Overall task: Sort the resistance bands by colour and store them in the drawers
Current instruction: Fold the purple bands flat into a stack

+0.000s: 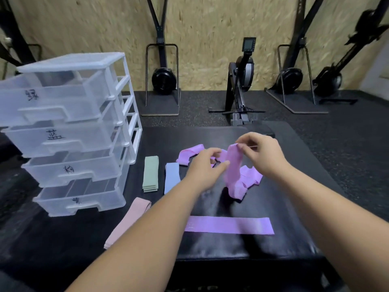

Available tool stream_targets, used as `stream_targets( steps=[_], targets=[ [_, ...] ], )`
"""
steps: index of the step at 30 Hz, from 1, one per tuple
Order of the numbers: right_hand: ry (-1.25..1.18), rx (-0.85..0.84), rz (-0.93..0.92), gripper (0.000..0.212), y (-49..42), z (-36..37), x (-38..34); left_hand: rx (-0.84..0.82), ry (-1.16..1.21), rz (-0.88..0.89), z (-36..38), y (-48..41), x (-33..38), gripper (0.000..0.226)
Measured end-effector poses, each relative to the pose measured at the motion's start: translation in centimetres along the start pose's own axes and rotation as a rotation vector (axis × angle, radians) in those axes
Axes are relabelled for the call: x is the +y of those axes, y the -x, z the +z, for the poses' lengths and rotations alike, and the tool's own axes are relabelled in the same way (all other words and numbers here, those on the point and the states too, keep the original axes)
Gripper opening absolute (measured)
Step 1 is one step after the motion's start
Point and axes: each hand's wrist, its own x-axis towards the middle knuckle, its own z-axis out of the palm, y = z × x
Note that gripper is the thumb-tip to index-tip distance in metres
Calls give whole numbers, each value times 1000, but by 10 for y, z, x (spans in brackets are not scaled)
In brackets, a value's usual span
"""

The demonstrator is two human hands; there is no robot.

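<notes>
A black padded desk [210,247] carries everything. At its left edge stands a translucent white plastic four-drawer unit [69,131], all drawers pulled partly out and each front hand-labelled. Along the near edge a flat purple fabric resistance band [229,225] lies with its long axis left to right. A dusty-pink fabric band [128,222] lies slantwise near the unit's foot, pointing from near-left to far-right. Mid-desk, a held purple fabric band [233,175] hangs upright, its lower end among loose purple bands [251,175]. A stack of folded sage-green bands [151,173] and a pale blue band [171,175] lie side by side, pointing away. The right hand [261,154] has its grip pinched on the held band's top; the left hand [205,165] pinches its side.
</notes>
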Motion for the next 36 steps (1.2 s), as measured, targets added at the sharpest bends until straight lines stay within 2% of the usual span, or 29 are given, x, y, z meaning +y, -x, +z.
stream_targets(
  steps=[7, 9, 12, 16, 20, 23, 26, 30, 36],
  targets=[
    [-374, -40, 34, 20, 20, -12, -42, 59, 18, 98, -27, 10, 54, 10],
    [-464, -39, 81, 26, 28, -12, -50, 85, 55, 98, -32, 15, 57, 6],
    [-544, -140, 141, 29, 46, -7, -55, 148, 133, 73, -38, 24, 58, 7],
    [-429, -202, 144, 11, 62, 0, -56, 85, 165, 29, -44, 34, 55, 11],
    [-396, -262, 104, 8, 70, 3, -64, 52, 77, 44, -51, 40, 51, 5],
    [-361, -372, 106, 14, 78, 6, -56, 130, 143, 31, -58, 41, 49, 2],
    [-225, -488, 110, 31, 88, 9, -34, 248, 236, -37, -66, 41, 35, 2],
    [-107, -585, 156, 21, 104, 1, -5, 366, 306, -154, -72, 53, -3, 1],
    [8, -642, 296, 26, 125, -15, 49, 419, 404, -370, -59, 86, -62, 7]
  ],
)
